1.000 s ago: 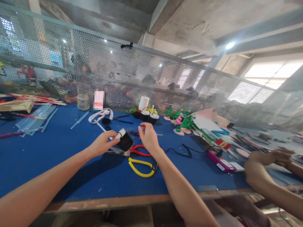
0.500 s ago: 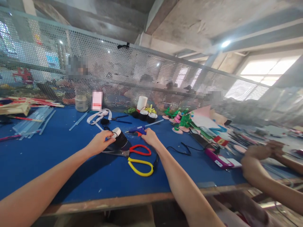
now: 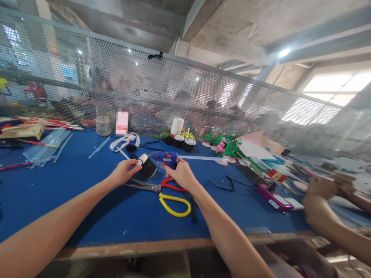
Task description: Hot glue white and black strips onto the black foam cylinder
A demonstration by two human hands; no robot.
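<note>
Between the thumb and fingers of my left hand (image 3: 125, 172) is a small black-and-white cup (image 3: 148, 166), tilted on its side above the blue table. My right hand (image 3: 182, 173) grips a blue hot glue gun (image 3: 168, 157) by its handle. A long clear glue stick (image 3: 203, 157) sticks out of the gun's back to the right, and its nozzle points left toward the cup, a short gap away. Beneath both hands lie big scissors (image 3: 175, 205) with one red and one yellow handle, their blades toward the left.
Clear glue sticks (image 3: 48, 148) lie in a pile at left. Behind are a glass jar (image 3: 103, 125), white ribbon (image 3: 124, 143) and similar small cups (image 3: 189, 144). A purple power strip (image 3: 274, 197) sits at right, near a co-worker's hands (image 3: 321, 189).
My right hand has lifted the glue gun off the table and raised it level beside the cup. My left hand keeps hold of the cup. The view has shifted slightly.
</note>
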